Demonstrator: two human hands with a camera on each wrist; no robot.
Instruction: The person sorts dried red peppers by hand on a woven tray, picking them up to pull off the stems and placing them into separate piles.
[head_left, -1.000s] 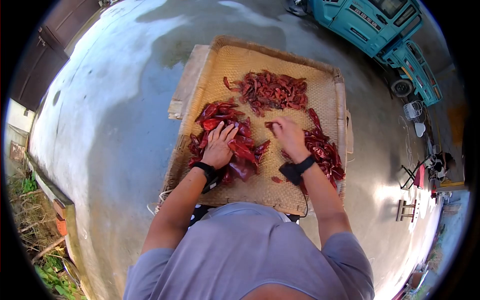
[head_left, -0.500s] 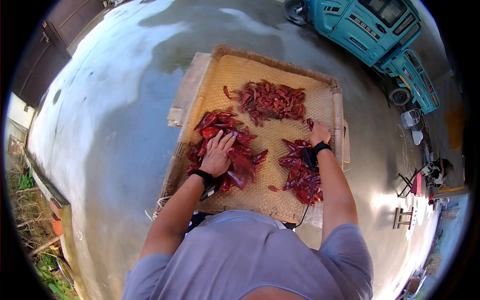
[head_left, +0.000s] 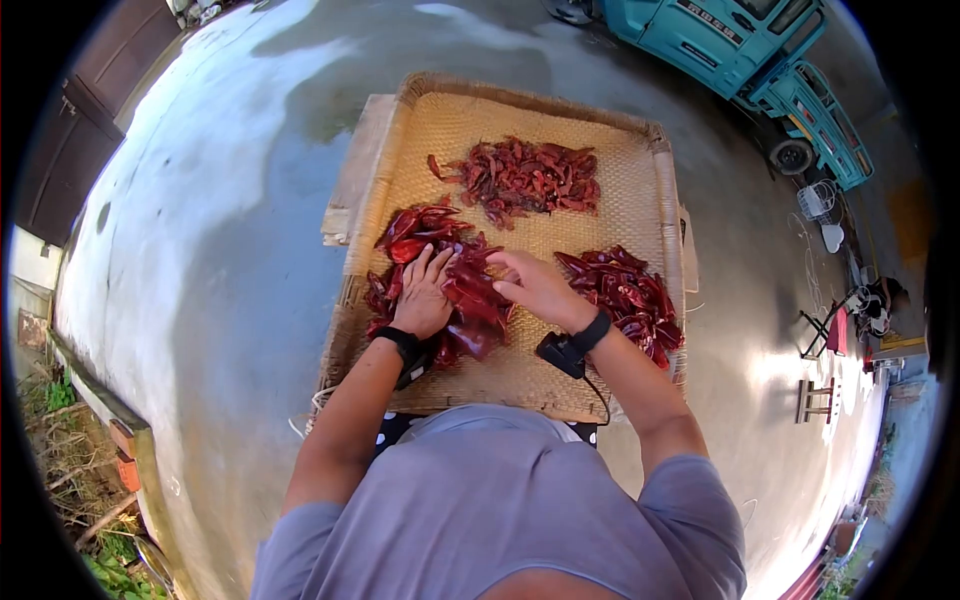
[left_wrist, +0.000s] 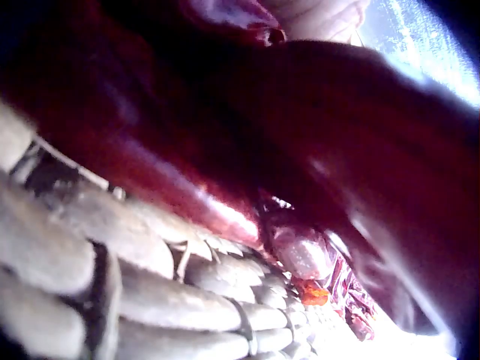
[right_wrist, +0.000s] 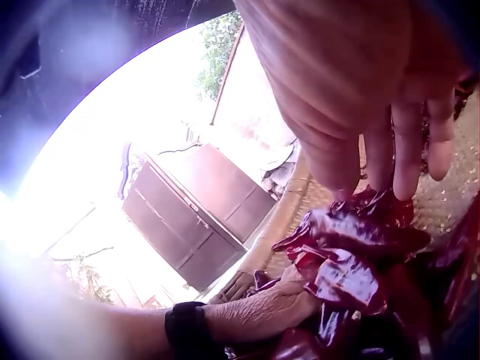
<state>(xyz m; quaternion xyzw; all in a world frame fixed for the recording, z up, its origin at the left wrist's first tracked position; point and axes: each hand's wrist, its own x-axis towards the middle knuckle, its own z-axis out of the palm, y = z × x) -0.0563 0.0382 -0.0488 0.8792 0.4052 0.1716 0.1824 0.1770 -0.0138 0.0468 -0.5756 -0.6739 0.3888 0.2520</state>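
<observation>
My left hand (head_left: 424,300) rests spread over the left pile of large dried red chilies (head_left: 478,305) on the woven tray (head_left: 632,190). From the right, my right hand (head_left: 540,290) reaches to that pile's edge. In the right wrist view its straight fingers (right_wrist: 407,146) point down at the wrinkled, glossy chilies (right_wrist: 367,232), and no chili shows within its grasp. A dark red chili (left_wrist: 345,135) fills much of the left wrist view, close to the lens. Another heap of whole chilies (head_left: 632,300) lies at the tray's right side.
Smaller, darker red chilies (head_left: 530,175) form a heap at the tray's far side. A raised rim surrounds the tray, with a wooden board (head_left: 352,190) under its left edge. On the concrete floor beyond stands a turquoise three-wheeler (head_left: 690,40). A cable hangs from the right wrist's camera.
My right hand carried a chili to the right heap, and has since come back left to the left pile without it. The left hand has stayed on the left pile.
</observation>
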